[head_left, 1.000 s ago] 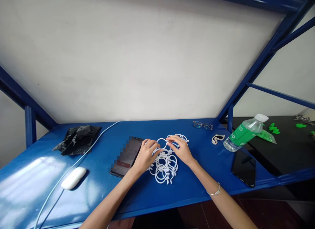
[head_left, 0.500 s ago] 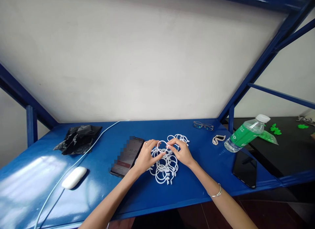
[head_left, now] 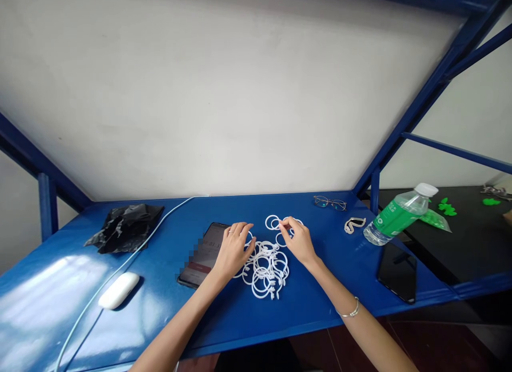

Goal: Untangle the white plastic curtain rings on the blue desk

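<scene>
1. The rings (head_left: 266, 268) lie in a loose white heap on the blue bench (head_left: 312, 302), between the two hands and just in front of them. A few separate rings (head_left: 273, 222) sit at the far edge of the heap.
2. The right hand (head_left: 299, 244) has its fingertips pinched together on one ring at the far side of the pile. Judged from this, the grip is thin, so the ring is best held by thumb and forefinger on its band, not on its clip end.
3. The left hand (head_left: 234, 250) rests on the near left edge of the heap with fingers spread and curled. Whether it grips a ring or only steadies the pile cannot be told.
4. The rings overlap and seem hooked together, so lifting one slowly and straight would likely keep neighbours from trailing after it.
5. The phone (head_left: 204, 254) lies touching the left hand's outer side. Keeping the heap clear of it would avoid dragging rings over the screen.
6. The bottle (head_left: 398, 214), glasses (head_left: 330, 203) and second phone (head_left: 397, 272) lie well apart to the right.
</scene>
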Demonstrator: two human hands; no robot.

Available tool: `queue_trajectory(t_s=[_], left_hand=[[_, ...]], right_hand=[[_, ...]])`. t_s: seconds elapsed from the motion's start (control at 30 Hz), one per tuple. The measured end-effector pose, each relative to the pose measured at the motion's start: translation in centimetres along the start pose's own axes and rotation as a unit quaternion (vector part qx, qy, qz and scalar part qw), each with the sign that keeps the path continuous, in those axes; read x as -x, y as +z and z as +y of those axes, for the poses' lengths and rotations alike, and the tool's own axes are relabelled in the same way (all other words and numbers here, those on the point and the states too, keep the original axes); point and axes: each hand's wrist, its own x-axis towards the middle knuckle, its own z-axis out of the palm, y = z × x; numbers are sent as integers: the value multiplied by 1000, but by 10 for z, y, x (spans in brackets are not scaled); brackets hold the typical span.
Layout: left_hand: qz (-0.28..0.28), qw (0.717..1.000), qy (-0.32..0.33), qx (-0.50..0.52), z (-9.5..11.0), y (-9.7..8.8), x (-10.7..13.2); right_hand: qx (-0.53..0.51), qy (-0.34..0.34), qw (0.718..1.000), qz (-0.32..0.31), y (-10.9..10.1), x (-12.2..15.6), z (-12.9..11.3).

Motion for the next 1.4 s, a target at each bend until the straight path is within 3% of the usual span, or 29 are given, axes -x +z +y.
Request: queue_trajectory(t_s=[0.17, 0.33, 0.77, 0.93, 1.2, 1.4], left_hand=[[-22, 995, 4, -99, -10, 10, 3], [-39, 993, 29, -109, -10, 12, 4], [-40, 995, 6, -87, -6, 21, 6], [-56, 996, -12, -73, -3, 18, 6], [-26, 998, -17, -49, -2, 15, 3], [-7, 998, -10, 59, 3, 4, -1]], right_hand=[[179, 25, 983, -42, 4, 0, 19], [224, 1, 974, -34, 7, 2, 22], [179, -30, 983, -35, 9, 3, 12], [146, -39, 986, -68, 10, 3, 5], [71, -72, 990, -94, 10, 3, -3], [6, -97, 986, -133, 9, 4, -9]])
